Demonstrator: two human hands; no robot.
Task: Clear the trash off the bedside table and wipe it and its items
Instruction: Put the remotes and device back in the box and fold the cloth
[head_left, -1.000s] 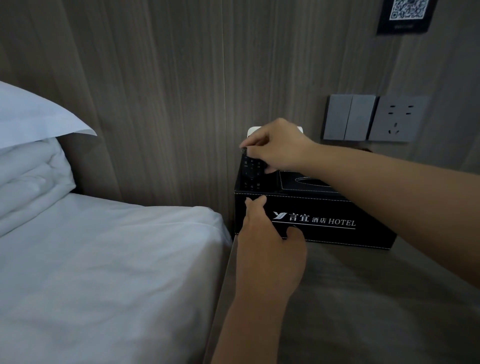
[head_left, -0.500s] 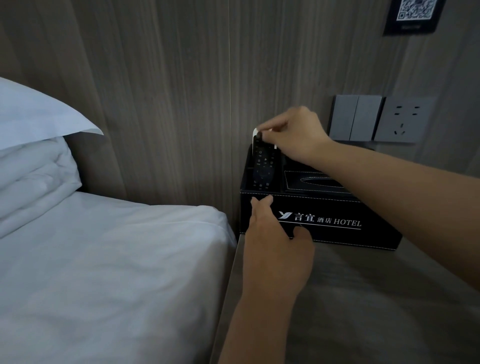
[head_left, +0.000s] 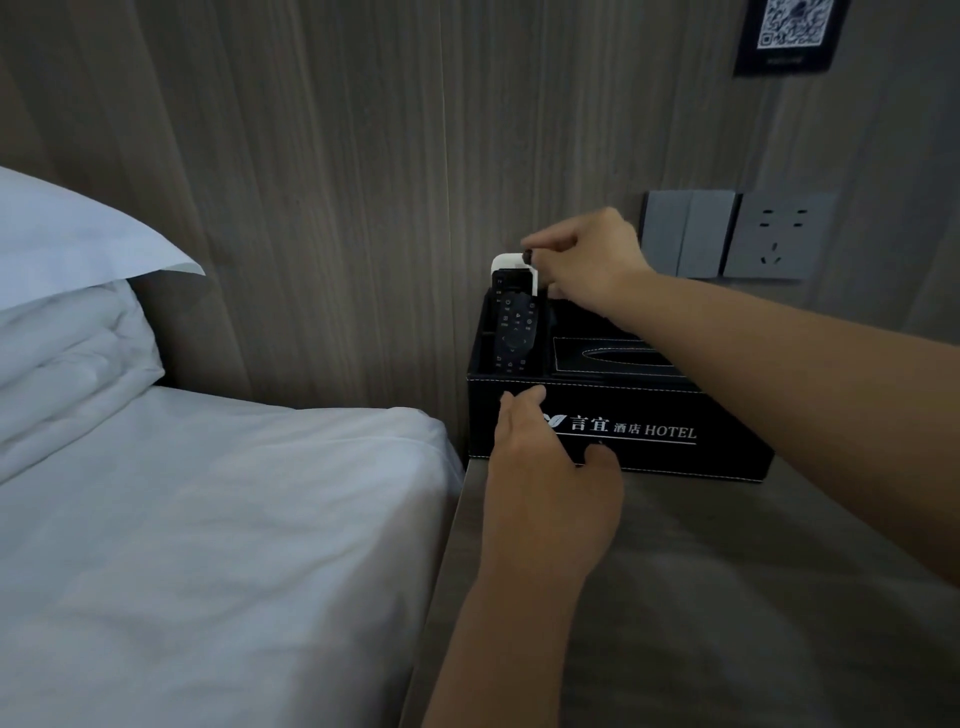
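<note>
A black hotel organiser box (head_left: 727, 441) with white lettering stands at the back of the bedside table (head_left: 727, 597), against the wall. A black remote (head_left: 514, 327) stands upright in its left compartment, with a white remote (head_left: 506, 261) behind it. My right hand (head_left: 582, 254) reaches over the box, and its curled fingertips pinch the top right corner of the white remote. My left hand (head_left: 545, 467) presses flat against the box's front face, fingers straight and thumb spread. A tissue slot (head_left: 618, 356) lies under my right forearm.
A bed with a white sheet (head_left: 208, 545) and pillows (head_left: 67, 270) borders the table on the left. Light switches (head_left: 685, 234) and a socket (head_left: 779, 236) sit on the wood-panelled wall behind, and a QR sign (head_left: 789, 31) hangs above them.
My right hand has let go of the black remote, which now stands in its compartment, and has risen to the white remote's top. My left hand stays on the box front.
</note>
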